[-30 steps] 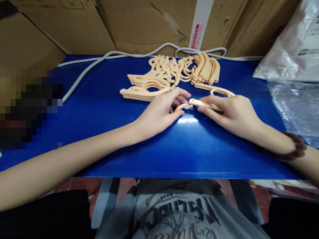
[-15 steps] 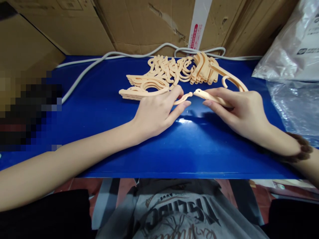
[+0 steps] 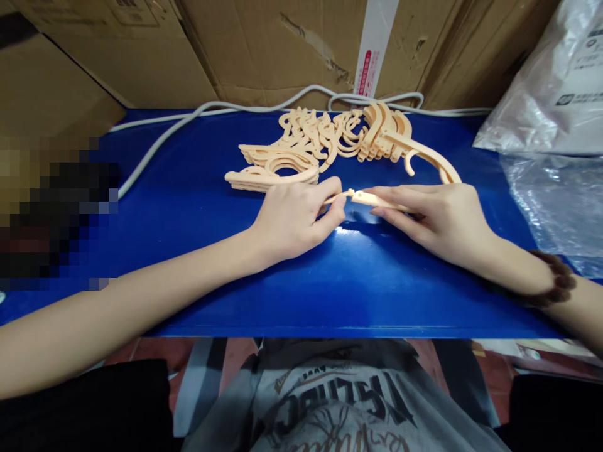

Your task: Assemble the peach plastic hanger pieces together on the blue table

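Observation:
My left hand (image 3: pixel 294 216) pinches a small curved beige plastic hook piece (image 3: pixel 340 196) between thumb and fingers, just above the blue table (image 3: pixel 198 207). Facing it, my right hand (image 3: pixel 438 216) grips a long beige hanger arm (image 3: pixel 379 200), whose far end with a hook (image 3: pixel 431 158) sticks up behind the hand. The tips of the two parts meet between my hands. A pile of the same beige parts (image 3: pixel 320 141) lies just beyond my hands, with a flat stack at its left end (image 3: pixel 268 172).
A white cable (image 3: pixel 188 117) runs along the back of the table. Cardboard boxes (image 3: pixel 264 44) stand behind it. Clear plastic bags (image 3: pixel 551 107) sit at the right. A blurred patch covers the left edge. A dark bracelet (image 3: pixel 556 285) is on my right wrist.
The two parts were lifted apart half a second ago; now both hands have come down and together, so the tips touch. The hanger arm's far end has tilted up.

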### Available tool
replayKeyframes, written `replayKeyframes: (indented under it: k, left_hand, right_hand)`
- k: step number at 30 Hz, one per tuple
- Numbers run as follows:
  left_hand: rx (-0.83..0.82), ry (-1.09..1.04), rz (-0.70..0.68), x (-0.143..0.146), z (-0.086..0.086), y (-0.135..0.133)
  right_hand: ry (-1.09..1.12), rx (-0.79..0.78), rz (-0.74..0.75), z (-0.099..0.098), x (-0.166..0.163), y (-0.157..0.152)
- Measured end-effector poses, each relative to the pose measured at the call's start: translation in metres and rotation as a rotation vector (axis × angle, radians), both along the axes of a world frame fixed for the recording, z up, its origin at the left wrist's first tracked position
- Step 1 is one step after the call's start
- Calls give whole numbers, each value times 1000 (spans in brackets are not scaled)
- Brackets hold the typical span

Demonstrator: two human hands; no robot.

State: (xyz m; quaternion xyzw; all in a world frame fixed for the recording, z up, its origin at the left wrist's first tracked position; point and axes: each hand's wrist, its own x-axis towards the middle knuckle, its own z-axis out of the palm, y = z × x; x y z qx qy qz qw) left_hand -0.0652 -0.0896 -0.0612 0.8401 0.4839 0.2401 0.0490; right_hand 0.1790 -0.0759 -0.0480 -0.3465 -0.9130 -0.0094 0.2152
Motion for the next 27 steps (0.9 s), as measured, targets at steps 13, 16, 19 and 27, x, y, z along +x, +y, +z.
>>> replayKeyframes:
  k: [13,16,19,27]
  left_hand:
    - [-21,48,-284,-8,-2,9]
    - [21,94,-332,-11,-2,12]
    - [41,138,-360,-12,-1,12]
    - [120,264,-285,-9,-3,6]
  right_hand:
    - [-53,71,35,0,0,-4]
    - [-66,98,34,0,1,-5]
    - [-84,83,38,-2,1,-6]
    - [-97,134,87,-3,-1,-7]
